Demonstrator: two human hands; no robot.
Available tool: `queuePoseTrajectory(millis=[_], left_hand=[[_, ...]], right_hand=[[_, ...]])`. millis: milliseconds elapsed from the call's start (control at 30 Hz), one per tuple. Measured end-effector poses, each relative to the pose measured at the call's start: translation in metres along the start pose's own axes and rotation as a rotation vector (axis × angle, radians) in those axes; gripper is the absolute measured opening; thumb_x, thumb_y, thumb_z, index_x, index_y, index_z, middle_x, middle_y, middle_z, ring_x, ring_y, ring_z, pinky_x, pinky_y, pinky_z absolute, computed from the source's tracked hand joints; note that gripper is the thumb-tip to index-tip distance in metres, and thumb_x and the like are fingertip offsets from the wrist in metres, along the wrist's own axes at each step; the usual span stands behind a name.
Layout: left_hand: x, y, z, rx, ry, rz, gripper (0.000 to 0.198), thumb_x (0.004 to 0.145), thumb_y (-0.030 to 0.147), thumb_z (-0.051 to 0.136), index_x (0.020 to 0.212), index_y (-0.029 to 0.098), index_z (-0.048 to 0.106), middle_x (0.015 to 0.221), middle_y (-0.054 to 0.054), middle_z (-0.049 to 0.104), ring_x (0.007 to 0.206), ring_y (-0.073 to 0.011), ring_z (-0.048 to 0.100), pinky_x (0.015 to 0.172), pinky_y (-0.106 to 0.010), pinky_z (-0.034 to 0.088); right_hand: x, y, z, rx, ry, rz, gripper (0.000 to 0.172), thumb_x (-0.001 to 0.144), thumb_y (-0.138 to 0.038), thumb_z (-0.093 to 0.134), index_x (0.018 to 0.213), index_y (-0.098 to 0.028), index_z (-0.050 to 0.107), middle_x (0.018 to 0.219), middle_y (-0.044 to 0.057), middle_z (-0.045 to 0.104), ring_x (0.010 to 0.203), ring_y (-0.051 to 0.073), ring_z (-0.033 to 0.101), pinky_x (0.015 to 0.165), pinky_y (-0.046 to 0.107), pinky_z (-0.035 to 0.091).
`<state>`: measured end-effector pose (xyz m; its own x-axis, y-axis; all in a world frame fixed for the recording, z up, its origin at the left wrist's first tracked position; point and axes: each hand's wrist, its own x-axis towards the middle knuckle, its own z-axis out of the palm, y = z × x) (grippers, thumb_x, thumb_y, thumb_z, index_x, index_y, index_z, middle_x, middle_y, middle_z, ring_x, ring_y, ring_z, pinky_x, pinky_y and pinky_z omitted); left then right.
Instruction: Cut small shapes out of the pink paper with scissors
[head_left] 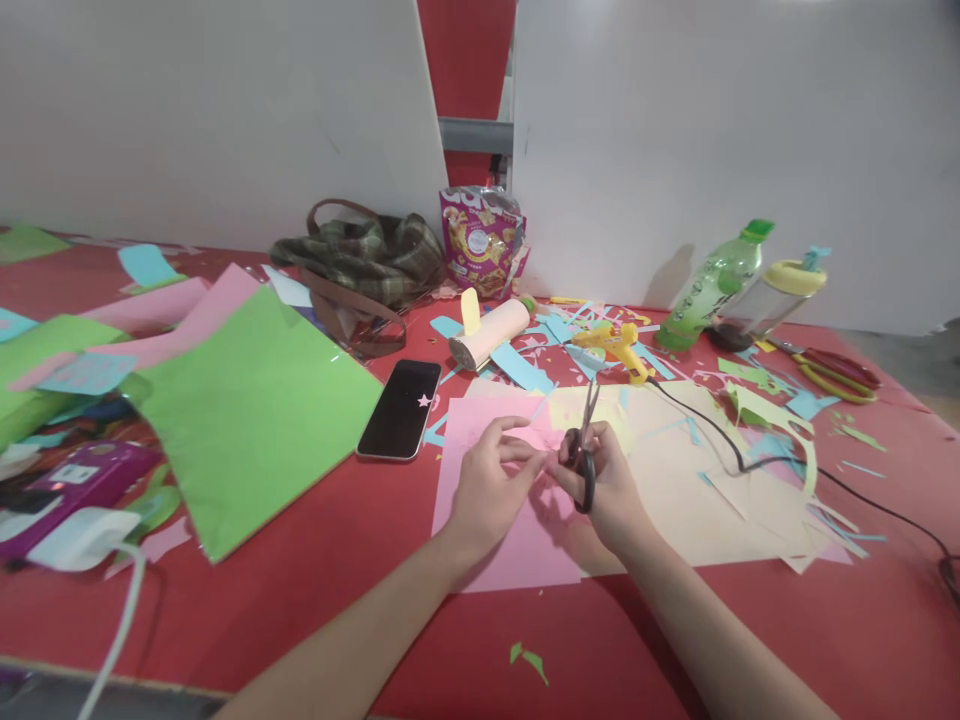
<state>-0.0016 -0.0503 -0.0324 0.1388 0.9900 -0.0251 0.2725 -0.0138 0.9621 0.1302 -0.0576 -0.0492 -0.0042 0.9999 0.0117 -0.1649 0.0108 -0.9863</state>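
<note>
My right hand (611, 490) is closed on a pair of scissors (587, 470) with dark handles, the blades pointing up and away from me. Its thumb and forefinger also meet the fingertips of my left hand (491, 485), which is closed in a pinch. Between the fingertips there seems to be a small bit of pink paper, mostly hidden and hard to tell from the sheet behind. Both hands are over a pink paper sheet (480, 560) on the red table (337, 600). Cream paper (690, 520) lies to the right of that sheet.
A phone (400, 410) and green sheets (255, 420) lie left. Behind the hands are a paper-covered roll (491, 333), paper scraps and a yellow glue gun (615, 348) with a black cord. A bottle (712, 285), jar (776, 300) and red-handled tool (836, 370) are at right.
</note>
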Motion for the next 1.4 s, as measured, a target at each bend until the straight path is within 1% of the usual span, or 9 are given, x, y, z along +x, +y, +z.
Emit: queuePoseTrajectory(millis=[233, 500, 700, 867, 933, 1000, 1100, 1167, 1400], left_hand=[[0.001, -0.004, 0.002, -0.064, -0.034, -0.028, 0.033, 0.072, 0.029, 0.052, 0.101, 0.018, 0.043, 0.078, -0.005, 0.065, 0.081, -0.0177, 0.059, 0.072, -0.029, 0.045], [0.004, -0.006, -0.001, -0.179, -0.098, -0.109, 0.039, 0.073, 0.028, 0.051, 0.107, 0.018, 0.037, 0.079, -0.006, 0.065, 0.073, -0.0160, 0.060, 0.068, -0.028, 0.046], [0.009, -0.004, -0.009, -0.128, 0.028, -0.138, 0.035, 0.074, 0.030, 0.048, 0.105, 0.019, 0.037, 0.085, -0.006, 0.063, 0.071, -0.0152, 0.059, 0.065, -0.029, 0.047], [0.013, -0.004, -0.011, 0.177, 0.201, 0.075, 0.019, 0.074, 0.024, 0.045, 0.092, 0.018, 0.050, 0.096, -0.007, 0.059, 0.094, -0.0187, 0.051, 0.079, -0.033, 0.040], [0.014, -0.004, -0.012, 0.314, 0.147, 0.169, 0.016, 0.075, 0.025, 0.044, 0.086, 0.018, 0.054, 0.096, -0.006, 0.058, 0.096, -0.0191, 0.049, 0.083, -0.034, 0.036], [0.014, -0.003, -0.013, 0.382, -0.001, 0.233, 0.017, 0.077, 0.027, 0.042, 0.081, 0.018, 0.056, 0.090, -0.004, 0.060, 0.091, -0.0181, 0.051, 0.083, -0.032, 0.036], [0.014, -0.001, -0.015, 0.360, -0.252, 0.248, 0.023, 0.079, 0.028, 0.038, 0.072, 0.018, 0.057, 0.076, -0.002, 0.061, 0.075, -0.0146, 0.054, 0.072, -0.026, 0.038], [0.014, -0.001, -0.017, 0.338, -0.348, 0.234, 0.025, 0.079, 0.028, 0.038, 0.068, 0.017, 0.057, 0.071, -0.002, 0.061, 0.068, -0.0128, 0.054, 0.068, -0.024, 0.039], [0.015, -0.003, -0.021, 0.334, -0.452, 0.176, 0.028, 0.080, 0.031, 0.036, 0.068, 0.016, 0.057, 0.069, -0.002, 0.060, 0.065, -0.0124, 0.053, 0.062, -0.022, 0.039]], right_hand=[[0.001, 0.005, -0.002, -0.023, 0.014, 0.001, 0.031, 0.065, -0.017, 0.060, 0.071, -0.024, 0.030, 0.066, -0.006, 0.042, 0.053, 0.008, 0.045, 0.046, 0.019, 0.038], [0.001, 0.003, -0.003, -0.044, 0.041, 0.026, 0.030, 0.064, -0.014, 0.059, 0.072, -0.024, 0.032, 0.068, -0.006, 0.044, 0.054, 0.008, 0.046, 0.047, 0.020, 0.039], [0.003, 0.000, -0.004, -0.044, 0.084, 0.056, 0.032, 0.061, -0.013, 0.060, 0.071, -0.024, 0.031, 0.068, -0.006, 0.045, 0.052, 0.008, 0.045, 0.045, 0.020, 0.037], [0.004, -0.002, -0.005, -0.094, 0.090, 0.065, 0.032, 0.061, -0.013, 0.059, 0.070, -0.024, 0.031, 0.066, -0.006, 0.045, 0.053, 0.008, 0.045, 0.045, 0.020, 0.037], [0.004, 0.000, -0.006, -0.115, 0.064, 0.054, 0.031, 0.061, -0.013, 0.059, 0.071, -0.024, 0.031, 0.065, -0.006, 0.045, 0.053, 0.009, 0.046, 0.045, 0.021, 0.038], [0.004, 0.002, -0.007, -0.132, 0.034, 0.043, 0.031, 0.062, -0.013, 0.059, 0.072, -0.024, 0.032, 0.066, -0.005, 0.046, 0.055, 0.009, 0.046, 0.047, 0.021, 0.038], [0.002, 0.002, -0.008, -0.147, -0.014, 0.034, 0.031, 0.063, -0.010, 0.057, 0.072, -0.024, 0.031, 0.067, -0.005, 0.046, 0.057, 0.010, 0.046, 0.050, 0.023, 0.038], [0.001, 0.001, -0.008, -0.149, -0.049, 0.036, 0.031, 0.063, -0.009, 0.057, 0.073, -0.024, 0.032, 0.067, -0.005, 0.046, 0.057, 0.010, 0.045, 0.052, 0.023, 0.039], [0.000, 0.000, -0.007, -0.139, -0.086, 0.034, 0.032, 0.061, -0.004, 0.055, 0.073, -0.023, 0.032, 0.068, -0.006, 0.046, 0.057, 0.009, 0.045, 0.054, 0.023, 0.039]])
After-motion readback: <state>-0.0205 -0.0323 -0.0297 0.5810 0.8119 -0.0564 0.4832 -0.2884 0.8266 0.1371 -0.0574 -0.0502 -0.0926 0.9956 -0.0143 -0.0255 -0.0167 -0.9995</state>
